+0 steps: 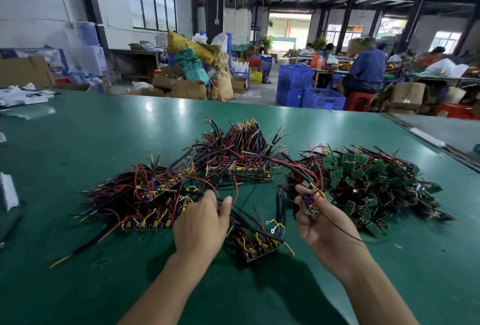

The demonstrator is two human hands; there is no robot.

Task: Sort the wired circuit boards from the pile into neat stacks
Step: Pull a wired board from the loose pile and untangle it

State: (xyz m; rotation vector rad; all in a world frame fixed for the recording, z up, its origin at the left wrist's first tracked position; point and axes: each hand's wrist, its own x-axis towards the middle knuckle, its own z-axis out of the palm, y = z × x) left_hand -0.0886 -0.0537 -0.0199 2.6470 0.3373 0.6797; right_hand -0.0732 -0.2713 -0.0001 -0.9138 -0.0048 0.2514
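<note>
A loose pile of green wired circuit boards [368, 184] lies on the right of the green table [78, 142]. Stacks of boards with red, black and yellow wires stand at the left [140, 194], at the back middle [239, 155] and close in front [257, 241]. My right hand [327, 223] holds one wired board [310, 206] between thumb and fingers, palm up, beside the pile. My left hand [202, 223] pinches black wires running from the front stack.
White papers [23, 97] lie at the table's far left. Beyond the far edge stand blue crates [309, 90], cardboard boxes [187, 85] and sacks. People sit at benches at the back right. A second table edge [426, 137] runs along the right.
</note>
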